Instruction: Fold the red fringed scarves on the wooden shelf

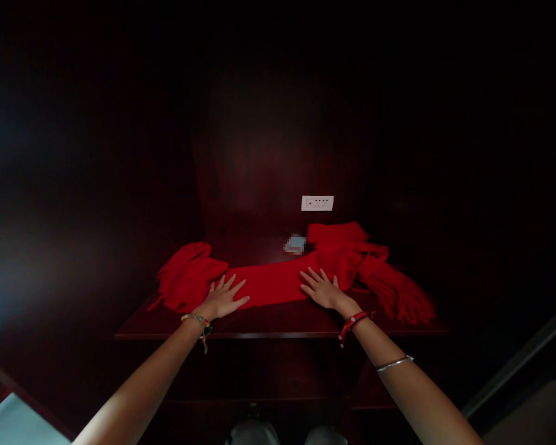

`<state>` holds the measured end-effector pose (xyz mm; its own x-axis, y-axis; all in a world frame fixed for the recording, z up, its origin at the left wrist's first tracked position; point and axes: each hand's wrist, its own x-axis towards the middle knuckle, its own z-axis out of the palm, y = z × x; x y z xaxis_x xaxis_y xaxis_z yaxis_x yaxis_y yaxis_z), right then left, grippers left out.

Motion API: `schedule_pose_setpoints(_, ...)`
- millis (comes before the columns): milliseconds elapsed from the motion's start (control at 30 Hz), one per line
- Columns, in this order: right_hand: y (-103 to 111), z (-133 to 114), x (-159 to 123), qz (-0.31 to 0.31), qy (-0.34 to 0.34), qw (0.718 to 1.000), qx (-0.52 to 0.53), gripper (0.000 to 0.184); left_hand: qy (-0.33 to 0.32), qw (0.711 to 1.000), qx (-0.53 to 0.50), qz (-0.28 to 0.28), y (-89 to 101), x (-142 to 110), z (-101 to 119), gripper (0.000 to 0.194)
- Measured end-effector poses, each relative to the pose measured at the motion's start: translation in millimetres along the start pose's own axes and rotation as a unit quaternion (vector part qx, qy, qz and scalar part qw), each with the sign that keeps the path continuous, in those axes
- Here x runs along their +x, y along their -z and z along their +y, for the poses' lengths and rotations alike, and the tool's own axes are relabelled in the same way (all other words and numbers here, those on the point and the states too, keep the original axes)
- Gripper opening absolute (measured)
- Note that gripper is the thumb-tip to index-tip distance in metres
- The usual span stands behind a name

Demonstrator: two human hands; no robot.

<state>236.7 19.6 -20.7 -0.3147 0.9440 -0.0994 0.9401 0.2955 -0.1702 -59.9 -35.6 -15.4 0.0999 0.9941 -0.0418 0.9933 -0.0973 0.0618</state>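
Note:
A long red scarf (pixel 271 283) lies across a dark wooden table (pixel 278 326). Its left end is bunched in a heap (pixel 185 275). Its right end is piled up, and fringe (pixel 405 295) trails toward the table's right edge. My left hand (pixel 223 298) rests flat on the scarf's flat middle strip with the fingers spread. On the right part of that strip my right hand (pixel 322 288) also lies flat, fingers apart. Neither hand grips the cloth. Bracelets circle both wrists.
A white wall socket plate (pixel 317 203) sits on the dark panel behind the table. A small pale, blurred object (pixel 295 244) lies at the back of the table beside the right pile. Dark wooden walls surround the niche. A pale surface (pixel 13 423) shows at bottom left.

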Motion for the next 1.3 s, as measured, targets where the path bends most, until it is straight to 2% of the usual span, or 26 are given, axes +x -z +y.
schedule_pose_setpoints(133, -0.3, 11.4, -4.8, -0.02, 0.002, 1.0, 0.021, 0.06, -0.046, 0.999, 0.013, 0.021, -2.1, -1.1, -7.3, 0.053)
schedule_pose_setpoints(267, -3.4, 27.6, -7.4, 0.007, 0.037, 0.999, 0.01, 0.059, -0.069, 0.997, 0.018, 0.01, -4.4, -3.2, -22.1, 0.049)
schedule_pose_setpoints(367, -6.4, 33.2, -11.3, 0.049, 0.072, 0.996, 0.012, 0.062, -0.115, 0.991, 0.039, 0.061, -1.1, -6.3, -26.3, 0.05)
schedule_pose_setpoints(433, -8.2, 33.5, -13.1, 0.064, 0.066, 0.996, 0.019, 0.068, -0.164, 0.98, 0.058, 0.096, 4.4, -7.1, -17.7, 0.05)
schedule_pose_setpoints(533, -10.0, 32.7, -13.1, 0.061, 0.049, 0.997, 0.011, 0.072, -0.215, 0.97, 0.044, 0.108, 10.2, -1.5, 14.2, 0.048)
schedule_pose_setpoints(633, -10.6, 33.5, -11.4, 0.058, 0.038, 0.998, -0.014, 0.075, -0.187, 0.978, -0.009, 0.09, 5.7, 11.9, 51.2, 0.05)
schedule_pose_setpoints(733, -9.6, 35.4, -10.4, 0.036, 0.023, 0.999, -0.027, 0.077, -0.125, 0.991, -0.037, 0.025, -4.7, 22.4, 67.2, 0.061)
schedule_pose_setpoints(800, -8.6, 37.1, -10.2, 0.016, 0.015, 0.999, -0.031, 0.078, -0.109, 0.993, -0.039, 0.003, -10.4, 23.3, 62.5, 0.064)
schedule_pose_setpoints(867, -7.0, 38.8, -9.8, 0.001, 0.014, 0.999, -0.036, 0.078, -0.107, 0.994, -0.037, 0.004, -13.0, 19.3, 51.0, 0.065)
schedule_pose_setpoints(967, 0.0, 38.9, -8.5, -0.03, 0.003, 0.999, -0.043, 0.078, -0.094, 0.995, -0.037, 0.004, -10.1, 9.8, 37.0, 0.067)
schedule_pose_setpoints(1067, 15.4, 28.2, -7.5, -0.068, -0.009, 0.996, -0.056, 0.081, -0.084, 0.996, -0.041, -0.006, -3.6, 6.6, 37.0, 0.066)
schedule_pose_setpoints(1133, 26.2, 12.8, -8.4, -0.049, 0.033, 0.997, -0.054, 0.081, -0.09, 0.995, -0.052, 0.004, -0.4, 10.7, 42.1, 0.062)
schedule_pose_setpoints(1200, 30.9, -6.1, -9.8, -0.01, 0.106, 0.994, -0.037, 0.078, -0.099, 0.993, -0.061, 0.033, 0.6, 17.6, 46.8, 0.057)
schedule_pose_setpoints(1300, 21.0, -27.6, -8.6, -0.002, 0.171, 0.985, -0.017, 0.072, -0.086, 0.994, -0.053, 0.039, -2.5, 27.0, 46.9, 0.058)
